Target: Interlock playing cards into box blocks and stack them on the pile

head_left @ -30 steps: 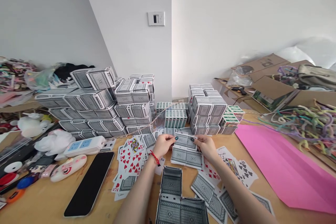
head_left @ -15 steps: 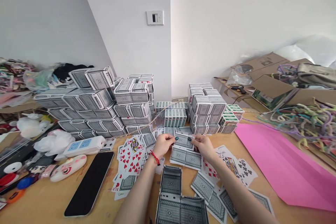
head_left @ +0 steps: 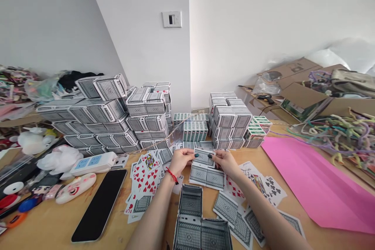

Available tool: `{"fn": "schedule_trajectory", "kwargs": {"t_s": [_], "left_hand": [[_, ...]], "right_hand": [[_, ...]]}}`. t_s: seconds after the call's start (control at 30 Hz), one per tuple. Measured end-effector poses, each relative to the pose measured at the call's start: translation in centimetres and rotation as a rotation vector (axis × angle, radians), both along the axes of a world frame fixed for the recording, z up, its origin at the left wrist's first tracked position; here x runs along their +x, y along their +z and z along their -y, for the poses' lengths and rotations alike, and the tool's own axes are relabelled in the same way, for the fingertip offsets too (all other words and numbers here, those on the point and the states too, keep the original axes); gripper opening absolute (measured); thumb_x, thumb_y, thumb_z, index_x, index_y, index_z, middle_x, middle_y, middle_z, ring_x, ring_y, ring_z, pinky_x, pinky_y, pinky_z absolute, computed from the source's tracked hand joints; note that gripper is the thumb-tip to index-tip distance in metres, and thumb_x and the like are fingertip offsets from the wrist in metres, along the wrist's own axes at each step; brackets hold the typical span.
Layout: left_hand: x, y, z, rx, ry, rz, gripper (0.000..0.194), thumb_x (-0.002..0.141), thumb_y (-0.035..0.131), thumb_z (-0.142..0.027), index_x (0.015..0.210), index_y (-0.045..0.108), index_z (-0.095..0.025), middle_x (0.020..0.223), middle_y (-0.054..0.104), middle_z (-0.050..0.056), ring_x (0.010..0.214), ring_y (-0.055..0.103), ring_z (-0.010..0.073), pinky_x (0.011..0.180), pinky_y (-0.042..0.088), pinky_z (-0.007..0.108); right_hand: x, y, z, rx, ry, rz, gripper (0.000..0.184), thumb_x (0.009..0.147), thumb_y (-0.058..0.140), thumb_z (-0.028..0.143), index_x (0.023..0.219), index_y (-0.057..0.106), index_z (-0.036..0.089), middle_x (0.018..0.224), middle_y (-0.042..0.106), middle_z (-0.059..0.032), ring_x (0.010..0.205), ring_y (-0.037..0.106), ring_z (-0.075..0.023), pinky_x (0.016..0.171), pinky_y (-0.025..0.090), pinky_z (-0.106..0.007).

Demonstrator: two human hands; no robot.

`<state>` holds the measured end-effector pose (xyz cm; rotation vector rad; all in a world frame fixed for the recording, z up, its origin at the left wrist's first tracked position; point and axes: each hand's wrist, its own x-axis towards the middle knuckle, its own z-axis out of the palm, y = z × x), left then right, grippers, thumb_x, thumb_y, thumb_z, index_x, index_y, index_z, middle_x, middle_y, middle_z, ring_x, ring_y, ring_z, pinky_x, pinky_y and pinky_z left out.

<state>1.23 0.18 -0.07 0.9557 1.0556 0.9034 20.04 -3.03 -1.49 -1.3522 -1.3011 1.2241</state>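
Left hand (head_left: 182, 160) and right hand (head_left: 227, 163) both gripping a playing card (head_left: 204, 158), pinched at its left and right edges, just beyond a card panel (head_left: 206, 176) on the worktop (head_left: 116, 222). Open card box (head_left: 189, 230) near; stacked card blocks (head_left: 101, 115) far left.

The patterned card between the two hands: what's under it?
Past the near edge of the patterned card, two card backs show side by side. Whatever lies directly beneath it is covered and cannot be seen.

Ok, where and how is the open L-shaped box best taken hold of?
I would grip the L-shaped box from above, across the upright side walls of its narrow far part: the notch seems to leave finger room on the right.
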Motion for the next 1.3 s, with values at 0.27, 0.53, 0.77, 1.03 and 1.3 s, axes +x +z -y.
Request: {"fn": "schedule_trajectory", "kwargs": {"t_s": [0.27,0.53,0.77,1.03,1.3], "left_hand": [[0.1,-0.3,0.0,0.001,0.029,-0.011,0.016,0.06,0.069,-0.012,0.076,0.068,-0.011,0.067,0.069,0.004,0.055,0.062,0.0128,0.052,0.051,0.024],[0.0,-0.5,0.0,-0.003,0.022,-0.022,0.019,0.063,0.068,-0.01,0.082,0.069,-0.011,0.072,0.069,0.005,0.056,0.062,0.0122,0.054,0.052,0.024],[-0.1,-0.4,0.0,0.02,0.013,-0.027,0.025,0.062,0.068,-0.013,0.087,0.067,-0.01,0.078,0.068,0.006,0.062,0.062,0.0137,0.058,0.051,0.026],[-0.5,-0.4,-0.2,0.172,-0.216,-0.126,0.022,0.062,0.065,-0.032,0.057,0.058,-0.012,0.051,0.05,-0.003,0.048,0.047,0.0079,0.047,0.039,0.019],[-0.5,-0.2,-0.1,0.189,-0.186,-0.146,0.027,0.061,0.065,-0.037,0.053,0.054,-0.014,0.052,0.047,-0.002,0.049,0.046,0.0095,0.047,0.038,0.02]], "right_hand": [[0.0,0.1,0.0,-0.142,-0.03,-0.087,0.027,0.061,0.061,0.043,0.06,0.049,0.019,0.035,0.047,0.0066,0.028,0.031,-0.0066,0.033,0.019,-0.02],[-0.1,0.4,0.1,-0.18,-0.007,-0.107,0.023,0.063,0.058,0.039,0.057,0.046,0.02,0.032,0.048,0.0061,0.025,0.03,-0.0066,0.032,0.016,-0.021],[0.0,0.3,0.1,-0.128,-0.013,-0.113,0.025,0.062,0.062,0.04,0.06,0.05,0.018,0.034,0.047,0.0066,0.03,0.035,-0.007,0.035,0.02,-0.02],[0.2,0.8,0.2,-0.114,0.004,-0.188,0.035,0.057,0.067,0.048,0.061,0.053,0.017,0.04,0.046,0.0064,0.036,0.037,-0.0073,0.039,0.025,-0.02],[2.1,0.9,0.2,-0.176,0.181,-0.367,0.037,0.056,0.071,0.047,0.062,0.06,0.012,0.044,0.042,0.0058,0.039,0.027,-0.0037,0.04,0.02,-0.02]]}}
